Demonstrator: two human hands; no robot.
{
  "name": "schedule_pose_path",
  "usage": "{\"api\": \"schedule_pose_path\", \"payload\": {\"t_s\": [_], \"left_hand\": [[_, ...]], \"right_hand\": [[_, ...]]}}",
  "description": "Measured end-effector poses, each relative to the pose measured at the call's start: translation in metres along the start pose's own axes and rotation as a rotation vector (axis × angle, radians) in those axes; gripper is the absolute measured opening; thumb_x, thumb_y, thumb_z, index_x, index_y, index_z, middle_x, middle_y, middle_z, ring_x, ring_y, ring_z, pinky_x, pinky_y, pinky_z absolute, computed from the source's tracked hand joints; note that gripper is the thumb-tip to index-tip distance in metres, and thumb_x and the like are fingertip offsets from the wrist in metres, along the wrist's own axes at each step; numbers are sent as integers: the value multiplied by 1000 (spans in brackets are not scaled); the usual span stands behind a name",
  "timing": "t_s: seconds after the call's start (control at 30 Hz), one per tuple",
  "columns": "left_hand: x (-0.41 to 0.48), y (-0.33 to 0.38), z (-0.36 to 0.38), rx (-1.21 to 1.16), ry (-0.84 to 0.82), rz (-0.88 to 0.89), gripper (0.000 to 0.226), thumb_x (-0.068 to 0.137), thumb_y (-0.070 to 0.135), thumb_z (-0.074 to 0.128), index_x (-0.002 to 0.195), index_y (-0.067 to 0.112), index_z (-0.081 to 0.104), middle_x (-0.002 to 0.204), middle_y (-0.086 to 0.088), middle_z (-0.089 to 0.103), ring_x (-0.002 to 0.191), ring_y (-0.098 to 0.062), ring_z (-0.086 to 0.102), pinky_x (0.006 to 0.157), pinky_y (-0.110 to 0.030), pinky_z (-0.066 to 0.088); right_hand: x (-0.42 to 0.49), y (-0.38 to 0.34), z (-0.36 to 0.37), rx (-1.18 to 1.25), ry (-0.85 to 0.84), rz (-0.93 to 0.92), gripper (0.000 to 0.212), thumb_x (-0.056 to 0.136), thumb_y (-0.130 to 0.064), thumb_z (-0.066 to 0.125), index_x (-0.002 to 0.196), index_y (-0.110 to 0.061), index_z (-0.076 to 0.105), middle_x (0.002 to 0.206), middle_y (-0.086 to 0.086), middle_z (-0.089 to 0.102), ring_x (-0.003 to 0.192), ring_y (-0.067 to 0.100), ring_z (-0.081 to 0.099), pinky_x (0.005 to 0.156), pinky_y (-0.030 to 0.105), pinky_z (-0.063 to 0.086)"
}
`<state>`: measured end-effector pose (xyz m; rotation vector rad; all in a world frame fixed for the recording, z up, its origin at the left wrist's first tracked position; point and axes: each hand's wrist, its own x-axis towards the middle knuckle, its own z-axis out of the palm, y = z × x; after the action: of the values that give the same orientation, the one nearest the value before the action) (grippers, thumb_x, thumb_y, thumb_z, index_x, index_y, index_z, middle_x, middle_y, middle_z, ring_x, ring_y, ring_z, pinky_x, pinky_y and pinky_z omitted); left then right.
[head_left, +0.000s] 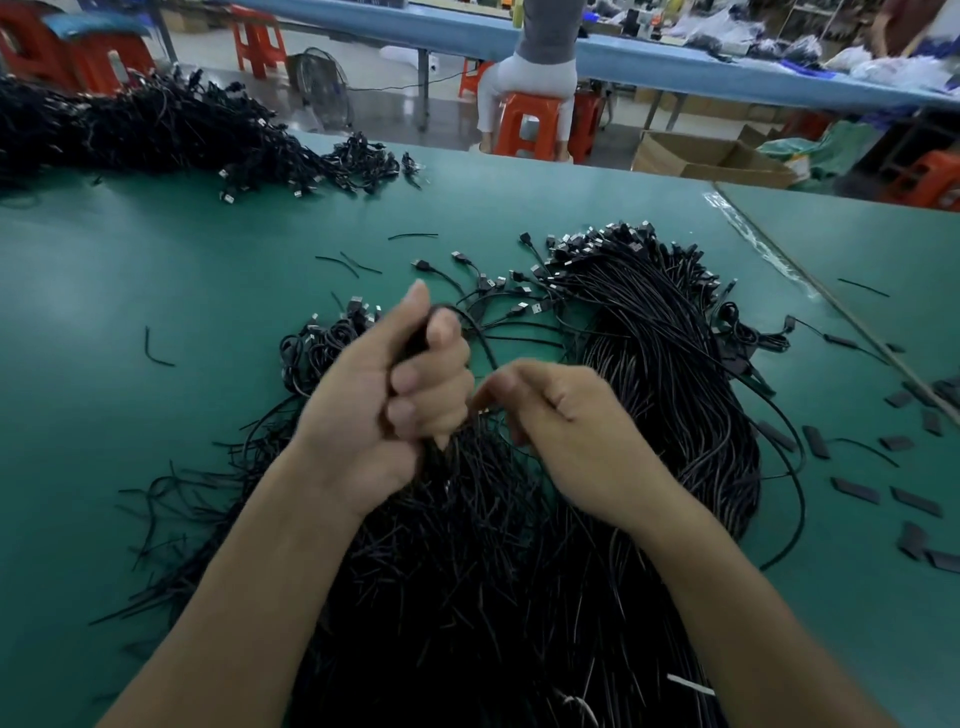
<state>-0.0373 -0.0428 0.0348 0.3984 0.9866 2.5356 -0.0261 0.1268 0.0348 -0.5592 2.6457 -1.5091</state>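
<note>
Above the cable pile (670, 374), my left grip (395, 400) holds a coiled cable (480, 335) tightly; my right grip (561, 431) pinches its tail. If the pinch slips, the coil may unwind.

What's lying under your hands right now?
A heap of black cables on the green table. Left hand grips a bunch, right hand pinches one cable; the table beneath is hidden.

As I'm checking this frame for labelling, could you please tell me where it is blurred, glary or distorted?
Head view: motion blur smears the right hand, hiding its grip; the left hand, gripping cables, is slightly soft. Same view: a pale sheen lies on the table at left; its far edge bows from wide-angle distortion; the stools behind look soft.
</note>
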Motion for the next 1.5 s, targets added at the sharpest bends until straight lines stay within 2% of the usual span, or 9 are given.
{"api": "schedule_pose_path", "payload": {"t_s": [0.13, 0.23, 0.4, 0.53, 0.77, 1.0, 1.17, 1.33, 1.5], "left_hand": [[6, -2, -4, 16, 143, 229, 44, 98, 36, 41, 98, 11, 77, 79, 1, 72, 71, -9, 70, 63, -17, 55], [8, -17, -5, 527, 287, 362, 37, 98, 36, 43, 110, 11, 69, 99, -5, 76, 97, -20, 73, 80, -26, 57], [4, -23, 0, 1222, 288, 262, 44, 107, 28, 42, 71, 18, 66, 63, 7, 66, 57, -6, 62, 54, -24, 49], [0, -17, 7, 1061, 220, -19, 62, 106, 37, 38, 49, 20, 58, 38, 3, 47, 31, -8, 40, 37, -15, 33], [-6, -2, -2, 766, 28, -237, 46, 87, 62, 50, 61, 27, 64, 49, 9, 36, 36, -2, 26, 33, -12, 24], [-14, 10, -15, 418, -214, -346, 49, 94, 44, 59, 51, 25, 44, 39, 13, 30, 31, 1, 22, 32, -11, 17], [-14, 31, -29, -336, -332, -251, 44, 104, 23, 44, 60, 21, 37, 45, 5, 30, 34, -6, 19, 35, -17, 14], [-6, 31, -34, 63, 171, -27, 49, 97, 30, 44, 49, 24, 37, 38, 13, 25, 29, -2, 22, 29, -16, 17], [-1, 16, -38, 439, 286, -56, 54, 102, 35, 45, 49, 25, 40, 40, 10, 31, 31, -4, 26, 30, -15, 23]], "right_hand": [[-9, -6, 8, -174, -209, -21, 32, 104, -29, 47, 73, -32, 55, 56, 0, 50, 46, 10, 40, 44, 30, 34], [-8, -14, 3, -205, -186, -51, 34, 101, -22, 51, 67, -23, 51, 54, -7, 48, 46, 7, 40, 45, 19, 32], [-3, -18, -15, -220, -73, -128, 25, 92, -22, 66, 68, -19, 66, 53, -10, 54, 46, 5, 46, 48, 17, 36], [-1, -19, -25, -84, -7, -132, 14, 81, -26, 80, 72, -18, 73, 65, -3, 70, 60, 13, 66, 62, 38, 55], [5, -11, -31, -313, 10, -92, 49, 74, -74, 59, 69, -26, 64, 54, -10, 54, 48, 6, 43, 50, 31, 37], [2, -10, -31, -56, -170, -167, 45, 88, -55, 62, 70, -14, 66, 52, -10, 42, 47, 2, 33, 46, 16, 27], [-4, 7, -49, -224, -140, -47, 47, 92, -61, 46, 64, -25, 60, 48, -14, 42, 43, 3, 34, 45, 14, 31], [-8, 34, -53, -493, -246, 257, 38, 99, -50, 45, 79, -25, 65, 57, -7, 50, 44, 4, 41, 49, 19, 38], [-1, 26, -36, -309, -155, 140, 35, 92, -58, 47, 118, -36, 55, 88, -8, 64, 82, 0, 60, 73, 16, 49]]}}
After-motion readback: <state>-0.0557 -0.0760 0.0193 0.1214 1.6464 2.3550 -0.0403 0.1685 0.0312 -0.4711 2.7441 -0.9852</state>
